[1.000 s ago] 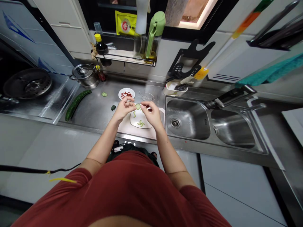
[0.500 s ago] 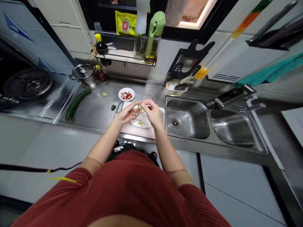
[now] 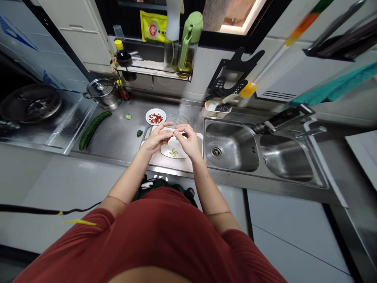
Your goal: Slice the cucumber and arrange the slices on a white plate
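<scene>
- Your left fingers (image 3: 160, 136) have lifted since the earlier frame; they stand partly open, and whether they grip cannot be told.
- Your right fingers (image 3: 180, 135) look nearly closed on a small green piece (image 3: 173, 133), mostly hidden, above the white plate (image 3: 180, 155).
- You should find it light, wet, slippery and easily torn; take it lightly by its edges.
- Below, near you, curved green pieces (image 3: 173, 152) lie on the plate, likely just as limp.
- Farther left on the bench (image 3: 118, 139), the whole cucumber (image 3: 93, 129) should feel firm and heavier; grasp mid-length.
</scene>
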Demonstrator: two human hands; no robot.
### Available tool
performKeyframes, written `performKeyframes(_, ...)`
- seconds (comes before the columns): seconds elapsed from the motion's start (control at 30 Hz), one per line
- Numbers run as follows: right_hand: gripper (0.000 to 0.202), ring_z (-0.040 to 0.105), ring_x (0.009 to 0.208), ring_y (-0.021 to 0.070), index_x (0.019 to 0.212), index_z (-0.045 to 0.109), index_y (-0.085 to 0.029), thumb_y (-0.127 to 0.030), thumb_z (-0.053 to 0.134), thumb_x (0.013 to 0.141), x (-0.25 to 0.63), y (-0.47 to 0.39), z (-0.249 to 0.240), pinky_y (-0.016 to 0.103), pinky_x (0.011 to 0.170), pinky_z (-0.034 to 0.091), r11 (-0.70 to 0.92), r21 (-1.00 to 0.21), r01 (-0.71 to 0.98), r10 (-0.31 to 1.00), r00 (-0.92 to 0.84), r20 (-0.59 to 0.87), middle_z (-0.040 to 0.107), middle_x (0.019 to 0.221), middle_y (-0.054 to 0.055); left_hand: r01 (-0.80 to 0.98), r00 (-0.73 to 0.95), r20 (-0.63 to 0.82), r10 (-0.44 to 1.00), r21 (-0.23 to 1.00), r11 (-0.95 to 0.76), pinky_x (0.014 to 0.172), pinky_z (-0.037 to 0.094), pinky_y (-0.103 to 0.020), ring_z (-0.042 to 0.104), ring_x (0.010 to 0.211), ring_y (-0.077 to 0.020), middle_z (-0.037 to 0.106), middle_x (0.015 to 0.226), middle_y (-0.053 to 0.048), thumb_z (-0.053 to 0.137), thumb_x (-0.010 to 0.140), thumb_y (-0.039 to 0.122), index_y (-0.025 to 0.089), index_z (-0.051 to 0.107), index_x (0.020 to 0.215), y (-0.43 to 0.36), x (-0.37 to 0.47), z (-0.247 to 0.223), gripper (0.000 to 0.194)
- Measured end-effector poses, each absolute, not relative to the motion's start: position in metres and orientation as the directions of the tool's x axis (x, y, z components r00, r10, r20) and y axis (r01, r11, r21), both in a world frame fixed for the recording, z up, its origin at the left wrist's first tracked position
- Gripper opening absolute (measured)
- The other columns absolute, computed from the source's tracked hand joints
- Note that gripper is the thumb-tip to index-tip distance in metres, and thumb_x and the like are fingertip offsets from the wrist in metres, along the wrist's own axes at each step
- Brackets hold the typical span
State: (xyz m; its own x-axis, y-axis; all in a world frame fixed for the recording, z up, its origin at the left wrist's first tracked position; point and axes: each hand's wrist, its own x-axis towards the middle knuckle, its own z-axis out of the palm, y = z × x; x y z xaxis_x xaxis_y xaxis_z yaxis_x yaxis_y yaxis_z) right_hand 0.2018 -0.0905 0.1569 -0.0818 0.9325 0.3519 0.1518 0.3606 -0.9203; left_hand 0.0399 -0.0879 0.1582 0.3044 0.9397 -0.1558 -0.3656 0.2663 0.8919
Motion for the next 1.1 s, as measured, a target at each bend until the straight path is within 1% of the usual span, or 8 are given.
performKeyframes(0.07,0.023,0.059,0.096,0.0183,0.076,0.063,-0.021,-0.043,0.064,0.086,0.202,-0.091,0.156,0.03,0.075,0.048,0.366,-0.918,0.153,0.93,-0.085,0.357,0.064,0.096,0.004,-0.323,0.256,-0.105,0.961,0.928,0.188,0.049,0.036,-0.016,0.049,0.053,-0.004,0.056,0.065,0.007,0.083,0.063,0.029,0.02,0.059,0.116,-0.088,0.038,0.16,0.059)
performKeyframes(0.17,0.022,0.059,0.096,0.0186,0.075,0.062,-0.022,-0.041,0.064,0.086,0.204,-0.091,0.156,0.03,0.075,0.047,0.377,-0.916,0.138,0.925,-0.1,0.366,0.064,0.095,0.004,-0.275,0.218,-0.036,0.975,0.956,0.096,0.059,0.042,-0.018,0.056,0.061,-0.006,0.061,0.071,0.005,0.084,0.063,0.029,0.02,0.058,0.116,-0.088,0.036,0.164,0.06)
performKeyframes(0.33,0.023,0.059,0.095,0.0179,0.075,0.063,-0.022,-0.042,0.065,0.085,0.204,-0.091,0.157,0.03,0.076,0.048,0.373,-0.918,0.131,0.923,-0.152,0.353,0.064,0.097,0.004,-0.211,0.188,0.002,0.982,0.977,0.039,0.068,0.048,-0.021,0.06,0.069,-0.0089,0.062,0.074,0.003,0.083,0.064,0.03,0.019,0.058,0.114,-0.09,0.035,0.168,0.057)
performKeyframes(0.6,0.024,0.059,0.091,0.0171,0.071,0.062,-0.021,-0.041,0.065,0.084,0.2,-0.083,0.149,0.029,0.073,0.047,0.35,-0.926,0.138,0.933,-0.14,0.332,0.065,0.092,0.003,-0.153,0.103,0.043,0.994,0.988,-0.027,0.065,0.046,-0.019,0.06,0.07,-0.0096,0.061,0.076,0.001,0.084,0.064,0.03,0.019,0.061,0.108,-0.092,0.038,0.167,0.05)
performKeyframes(0.77,0.02,0.06,0.09,0.0171,0.07,0.063,-0.021,-0.037,0.065,0.083,0.2,-0.082,0.147,0.029,0.074,0.047,0.342,-0.931,0.124,0.935,-0.143,0.325,0.065,0.09,0.003,-0.118,0.097,0.085,0.992,0.99,-0.073,0.062,0.043,-0.018,0.058,0.068,-0.0087,0.061,0.076,0.001,0.082,0.067,0.029,0.019,0.063,0.105,-0.093,0.04,0.167,0.044)
performKeyframes(0.9,0.02,0.06,0.09,0.0177,0.071,0.063,-0.021,-0.037,0.064,0.082,0.2,-0.08,0.146,0.029,0.074,0.047,0.317,-0.94,0.123,0.943,-0.148,0.298,0.066,0.089,0.003,-0.093,0.08,0.075,0.994,0.993,-0.067,0.061,0.042,-0.019,0.058,0.068,-0.0091,0.061,0.076,0.001,0.082,0.067,0.028,0.019,0.064,0.105,-0.093,0.041,0.165,0.042)
performKeyframes(1.0,0.02,0.061,0.089,0.0176,0.071,0.064,-0.02,-0.038,0.064,0.082,0.201,-0.077,0.141,0.029,0.075,0.047,0.293,-0.947,0.131,0.949,-0.163,0.271,0.067,0.087,0.003,-0.077,0.077,0.078,0.994,0.994,-0.072,0.061,0.041,-0.019,0.058,0.069,-0.0093,0.062,0.076,0.0,0.081,0.067,0.029,0.018,0.064,0.104,-0.089,0.04,0.156,0.042)
performKeyframes(1.1,0.022,0.06,0.082,0.0165,0.073,0.065,-0.019,-0.04,0.063,0.081,0.202,-0.07,0.129,0.029,0.074,0.046,0.24,-0.957,0.161,0.958,-0.198,0.207,0.066,0.081,0.002,-0.054,0.096,0.086,0.992,0.995,-0.082,0.062,0.042,-0.019,0.057,0.07,-0.0095,0.062,0.078,0.0,0.08,0.069,0.031,0.018,0.065,0.104,-0.081,0.035,0.138,0.04)
